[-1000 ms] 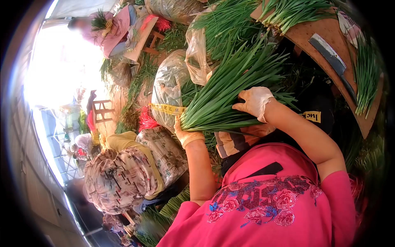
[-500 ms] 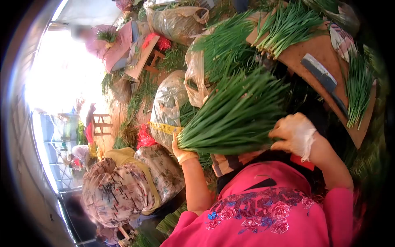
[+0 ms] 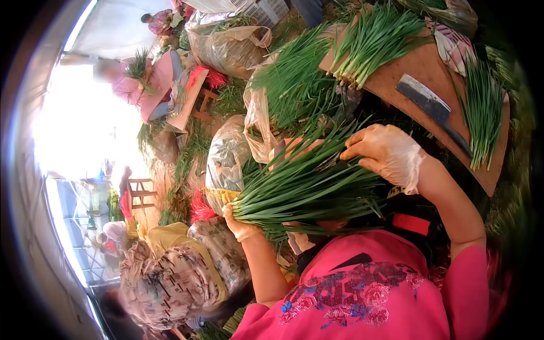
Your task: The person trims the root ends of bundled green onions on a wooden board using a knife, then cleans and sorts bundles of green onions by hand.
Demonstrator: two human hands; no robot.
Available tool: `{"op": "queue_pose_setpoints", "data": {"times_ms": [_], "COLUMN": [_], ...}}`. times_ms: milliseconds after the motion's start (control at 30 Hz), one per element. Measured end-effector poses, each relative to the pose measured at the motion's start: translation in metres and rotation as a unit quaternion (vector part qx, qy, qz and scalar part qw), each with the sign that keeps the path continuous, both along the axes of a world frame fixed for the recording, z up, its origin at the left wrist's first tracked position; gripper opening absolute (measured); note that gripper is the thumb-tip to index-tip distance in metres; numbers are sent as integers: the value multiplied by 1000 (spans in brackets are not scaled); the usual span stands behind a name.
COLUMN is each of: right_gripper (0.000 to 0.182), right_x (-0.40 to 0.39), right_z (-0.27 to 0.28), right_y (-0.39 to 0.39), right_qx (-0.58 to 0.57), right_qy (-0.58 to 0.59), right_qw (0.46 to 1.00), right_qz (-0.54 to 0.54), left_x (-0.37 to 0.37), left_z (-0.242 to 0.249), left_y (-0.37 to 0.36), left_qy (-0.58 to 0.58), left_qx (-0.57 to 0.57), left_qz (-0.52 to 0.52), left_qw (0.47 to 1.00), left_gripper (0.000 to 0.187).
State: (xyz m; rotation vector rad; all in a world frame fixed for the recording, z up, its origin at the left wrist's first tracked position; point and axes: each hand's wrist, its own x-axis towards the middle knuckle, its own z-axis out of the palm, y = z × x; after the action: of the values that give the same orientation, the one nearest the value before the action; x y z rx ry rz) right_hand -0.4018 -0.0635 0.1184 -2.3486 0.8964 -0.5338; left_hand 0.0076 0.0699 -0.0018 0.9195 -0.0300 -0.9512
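My left hand [image 3: 239, 223], in a thin glove, is closed round the pale stem end of a large bunch of chives [image 3: 306, 195]. The long green leaves fan out to the right across my lap, some of them loose and spread apart. Over the upper leaf tips, my gloved right hand [image 3: 388, 154] has its fingers curled together in a pinch at a few leaves. Exactly how many leaves lie between those fingers is hidden.
A brown board [image 3: 416, 99] at upper right bears a pile of chives [image 3: 377, 39], a wide-bladed knife [image 3: 425, 96] and another bunch [image 3: 481, 113]. Plastic bags [image 3: 226, 153] stand ahead. A co-worker in a patterned head covering [image 3: 170, 277] sits close on my left; another sits farther off.
My right hand has moved up and left over the leaves. The bunch has spread and its upper leaves have separated, while my left hand keeps hold of the stems, slightly lower and left.
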Motion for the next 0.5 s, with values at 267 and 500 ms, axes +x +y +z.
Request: {"op": "queue_pose_setpoints", "data": {"times_ms": [267,500], "right_gripper": [32,29], "right_x": [21,24], "right_z": [-18,-44], "right_y": [10,23], "right_qx": [173,250], "right_qy": [115,98], "right_qw": [977,961], "right_qz": [55,63], "left_x": [-13,-14], "left_z": [18,17], "left_y": [-4,-4], "left_qy": [-83,-116], "left_qx": [-40,-19], "left_qz": [-54,-29], "left_qw": [994,993], "left_gripper": [53,57]}}
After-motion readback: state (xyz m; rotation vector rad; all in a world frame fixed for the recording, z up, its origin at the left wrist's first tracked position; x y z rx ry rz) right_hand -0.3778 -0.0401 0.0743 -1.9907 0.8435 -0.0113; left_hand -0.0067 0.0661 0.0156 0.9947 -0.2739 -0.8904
